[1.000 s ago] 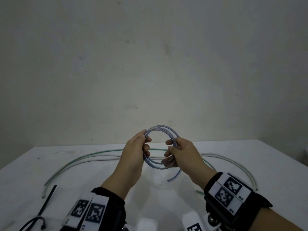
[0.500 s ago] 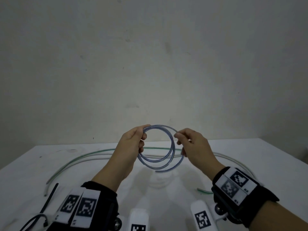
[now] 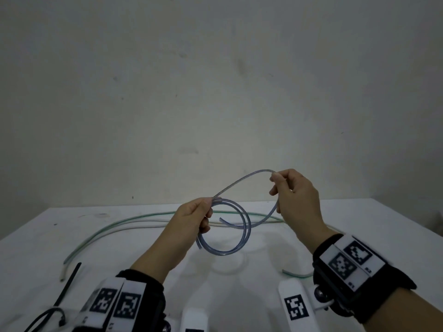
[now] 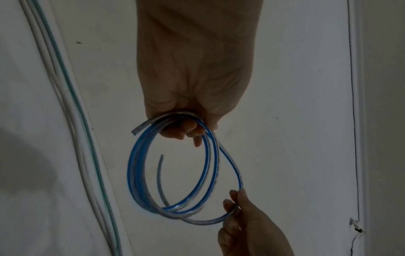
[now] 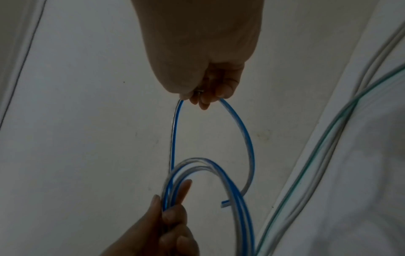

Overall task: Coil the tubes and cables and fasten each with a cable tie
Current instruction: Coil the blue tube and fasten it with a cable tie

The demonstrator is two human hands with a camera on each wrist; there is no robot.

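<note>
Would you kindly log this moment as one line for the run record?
left hand: grips coiled blue tube | right hand: pinches its loose loop | cable tie: on table, unused

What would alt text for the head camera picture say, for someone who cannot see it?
Two hands hold a blue-striped clear tube above a white table: the left hand grips the coiled loops, the right hand pinches a wider loop raised beside them. A green tube and a white tube lie behind.

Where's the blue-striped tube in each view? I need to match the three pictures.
Head: blue-striped tube at centre, held above the table between left hand and right hand.
Left wrist: centre, coil under that hand.
Right wrist: centre, loop running down to the coil.
Shared landmark: green tube lying on the table.
</note>
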